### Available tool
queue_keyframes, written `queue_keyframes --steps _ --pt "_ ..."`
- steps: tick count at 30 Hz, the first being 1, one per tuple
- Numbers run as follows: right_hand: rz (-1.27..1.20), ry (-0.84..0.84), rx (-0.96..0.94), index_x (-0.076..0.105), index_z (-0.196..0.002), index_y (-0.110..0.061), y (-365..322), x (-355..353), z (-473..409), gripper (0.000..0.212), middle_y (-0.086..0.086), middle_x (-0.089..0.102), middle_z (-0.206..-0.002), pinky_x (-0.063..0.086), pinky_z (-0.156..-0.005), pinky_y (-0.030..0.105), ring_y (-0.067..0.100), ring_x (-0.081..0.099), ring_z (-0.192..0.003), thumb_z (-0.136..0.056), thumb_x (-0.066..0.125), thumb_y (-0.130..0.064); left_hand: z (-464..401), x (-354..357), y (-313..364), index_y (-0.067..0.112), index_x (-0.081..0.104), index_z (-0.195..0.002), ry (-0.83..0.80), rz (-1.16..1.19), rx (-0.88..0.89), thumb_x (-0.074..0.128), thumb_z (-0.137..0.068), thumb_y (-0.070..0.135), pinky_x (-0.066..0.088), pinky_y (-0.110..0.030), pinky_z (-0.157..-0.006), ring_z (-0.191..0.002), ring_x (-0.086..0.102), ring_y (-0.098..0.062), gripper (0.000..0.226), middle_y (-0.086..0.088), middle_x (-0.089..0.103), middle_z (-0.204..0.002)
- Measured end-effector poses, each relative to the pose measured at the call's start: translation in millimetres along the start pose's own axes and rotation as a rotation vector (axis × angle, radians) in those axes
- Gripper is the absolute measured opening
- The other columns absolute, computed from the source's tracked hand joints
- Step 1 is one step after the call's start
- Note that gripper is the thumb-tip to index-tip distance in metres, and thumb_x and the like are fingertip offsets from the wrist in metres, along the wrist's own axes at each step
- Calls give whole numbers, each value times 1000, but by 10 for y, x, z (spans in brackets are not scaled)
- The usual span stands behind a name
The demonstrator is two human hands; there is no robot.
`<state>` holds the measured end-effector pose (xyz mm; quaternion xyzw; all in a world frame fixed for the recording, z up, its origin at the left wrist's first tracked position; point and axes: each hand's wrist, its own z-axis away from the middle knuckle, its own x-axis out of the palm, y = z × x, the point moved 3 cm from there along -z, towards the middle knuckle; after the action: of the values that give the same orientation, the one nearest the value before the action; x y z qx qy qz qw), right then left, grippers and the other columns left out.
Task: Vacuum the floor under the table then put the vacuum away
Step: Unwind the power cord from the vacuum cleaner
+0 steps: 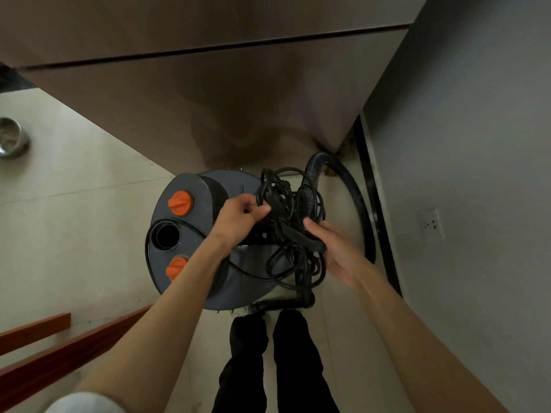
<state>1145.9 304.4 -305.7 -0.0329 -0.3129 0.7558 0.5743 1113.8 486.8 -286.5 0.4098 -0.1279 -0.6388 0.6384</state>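
A grey canister vacuum (190,234) with two orange knobs and a round black port stands on the tiled floor below me, in the corner by a brown cabinet. A tangled black power cord (286,204) is piled on its top. My left hand (238,217) pinches loops of the cord at the top of the pile. My right hand (334,251) lies against the cord's right side with fingers mostly straight, touching a thick black strand. The ribbed black hose (354,189) arcs from the vacuum's top around to the right, near the wall.
A brown cabinet (238,93) stands just behind the vacuum. A grey wall (477,144) with a socket (430,225) is on the right. A metal bowl (12,138) sits on the floor at far left. Reddish wooden bars (44,350) cross the lower left. My legs stand right behind the vacuum.
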Motion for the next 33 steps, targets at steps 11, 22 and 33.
queue_keyframes --steps 11,22,33 --pt "288 205 -64 56 -92 -5 -460 -48 187 7 13 62 -87 55 -70 34 23 63 -76 -91 57 -11 381 -469 558 12 61 -75 185 -174 185 72 -79 33 31 -13 -49 -53 41 -6 24 6 48 -59" --pt "433 386 -293 53 -127 -15 -953 -195 694 34 -2 55 -111 41 -79 28 12 53 -91 -95 54 -27 925 -677 1224 19 67 -83 158 -130 381 68 -84 28 34 -5 -54 -53 46 3 9 10 51 -63" --pt "528 230 -360 36 -144 -17 -1267 572 1094 56 7 48 -141 39 -104 34 23 49 -125 -95 51 -40 1595 -982 2000 17 55 -120 292 -231 798 57 -89 2 40 -8 -79 -91 58 -15 35 -5 61 -96"
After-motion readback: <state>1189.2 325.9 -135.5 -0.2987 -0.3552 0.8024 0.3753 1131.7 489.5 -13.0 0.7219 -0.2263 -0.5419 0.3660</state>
